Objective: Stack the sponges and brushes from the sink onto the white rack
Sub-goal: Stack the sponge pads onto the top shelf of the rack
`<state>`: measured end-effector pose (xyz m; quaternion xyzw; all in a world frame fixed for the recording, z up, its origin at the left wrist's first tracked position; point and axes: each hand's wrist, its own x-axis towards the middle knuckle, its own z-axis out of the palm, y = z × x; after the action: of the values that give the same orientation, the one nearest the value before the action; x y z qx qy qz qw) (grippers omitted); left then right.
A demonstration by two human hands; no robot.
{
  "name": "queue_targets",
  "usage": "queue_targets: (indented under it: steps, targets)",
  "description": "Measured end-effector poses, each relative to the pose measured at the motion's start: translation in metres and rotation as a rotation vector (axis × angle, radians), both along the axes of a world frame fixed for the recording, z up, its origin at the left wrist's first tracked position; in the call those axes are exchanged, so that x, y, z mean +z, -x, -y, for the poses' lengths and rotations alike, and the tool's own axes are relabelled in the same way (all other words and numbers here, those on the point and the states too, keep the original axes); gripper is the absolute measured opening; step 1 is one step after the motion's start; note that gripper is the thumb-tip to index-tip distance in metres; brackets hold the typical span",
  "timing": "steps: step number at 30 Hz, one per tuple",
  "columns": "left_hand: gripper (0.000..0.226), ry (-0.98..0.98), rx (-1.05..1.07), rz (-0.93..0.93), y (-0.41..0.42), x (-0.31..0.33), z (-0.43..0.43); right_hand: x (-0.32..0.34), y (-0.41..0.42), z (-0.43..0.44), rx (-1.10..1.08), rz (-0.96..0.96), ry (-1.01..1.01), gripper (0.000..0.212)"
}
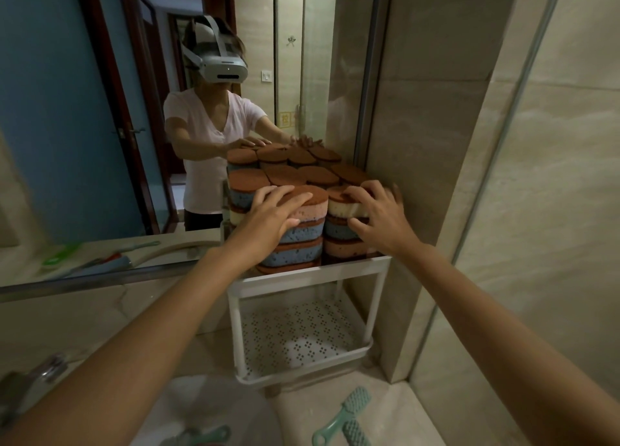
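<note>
Several stacks of brown-topped sponges with blue, pink and cream layers (295, 241) fill the top shelf of the white rack (315, 274). My left hand (273, 211) lies flat, fingers spread, on the front left stack. My right hand (375, 214) grips the cream sponge (339, 207) on top of the front right stack, fingers curled over it and thumb against its side. The rack's perforated lower shelf (295, 331) holds nothing. Two teal brushes (345, 415) lie on the counter in front of the rack.
The white sink basin (208, 412) sits at the bottom with a teal brush handle (208, 435) at its edge. A chrome tap (33, 382) stands at the left. A mirror (100, 110) backs the rack; a tiled wall (419, 177) flanks it on the right.
</note>
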<state>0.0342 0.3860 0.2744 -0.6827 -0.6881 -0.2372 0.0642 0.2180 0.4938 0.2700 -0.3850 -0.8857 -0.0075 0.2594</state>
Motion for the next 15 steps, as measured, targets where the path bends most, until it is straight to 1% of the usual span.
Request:
queue_targets:
  steps: [6, 12, 14, 15]
  targets:
    - [0.051, 0.000, -0.022, -0.042, 0.004, 0.004, 0.001, 0.000, -0.003, 0.003, 0.006, 0.011, 0.014, 0.063]
    - [0.051, 0.059, -0.003, -0.034, 0.004, 0.006, 0.004, -0.004, 0.000, 0.010, -0.021, 0.018, -0.030, 0.062]
    - [0.052, 0.009, 0.028, -0.064, 0.002, 0.005, 0.008, -0.008, 0.002, 0.018, -0.012, -0.021, -0.080, 0.063]
    - [0.053, -0.057, 0.047, -0.082, 0.001, 0.005, 0.011, -0.011, 0.004, 0.023, 0.007, -0.060, -0.111, 0.062]
